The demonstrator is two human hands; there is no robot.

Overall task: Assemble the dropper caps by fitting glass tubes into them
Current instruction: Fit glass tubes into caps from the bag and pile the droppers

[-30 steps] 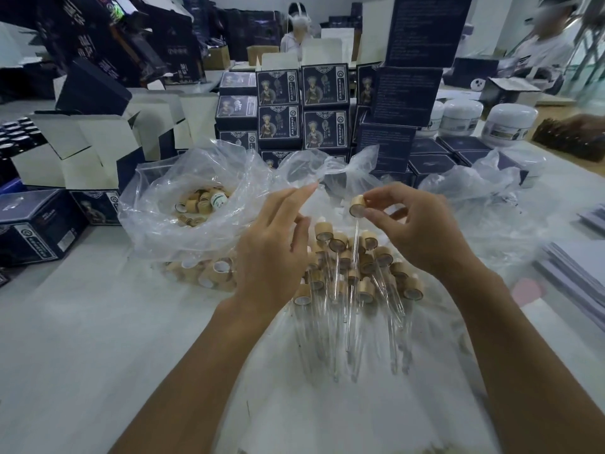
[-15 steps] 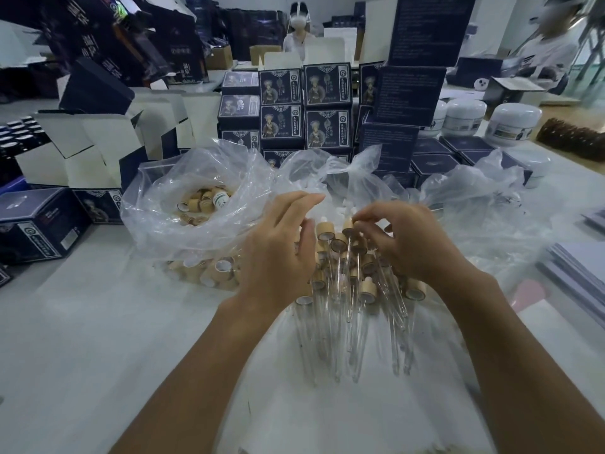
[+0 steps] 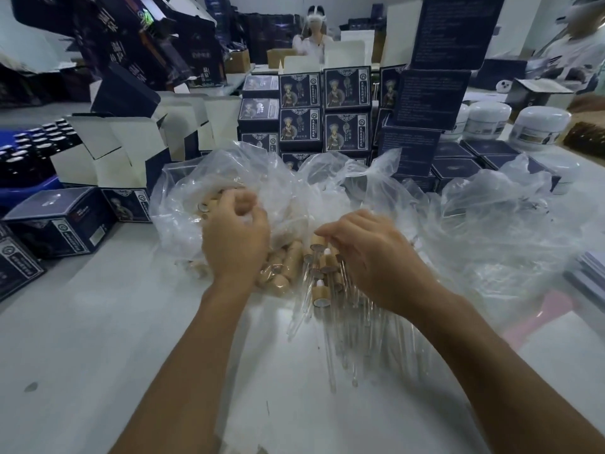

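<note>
At mid-bench my right hand (image 3: 370,257) has set its finished dropper down among the assembled droppers (image 3: 322,273), fingers now loosely curled, pinching nothing I can see. My left hand (image 3: 235,237) has moved into the plastic bag (image 3: 183,204) of loose caps (image 3: 206,206), fingers curled, contents hidden; another cap comes next, I'd judge.

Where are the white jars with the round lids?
In the head view, the white jars stand far back on the right of the table, just right of the tall stack of dark blue boxes and behind the crumpled plastic bags.

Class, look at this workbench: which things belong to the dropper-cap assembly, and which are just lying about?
Belong to the job:
left hand
right hand
bag of loose caps
assembled droppers

Just lying about:
dark printed boxes
white jars
folded open cartons
</note>
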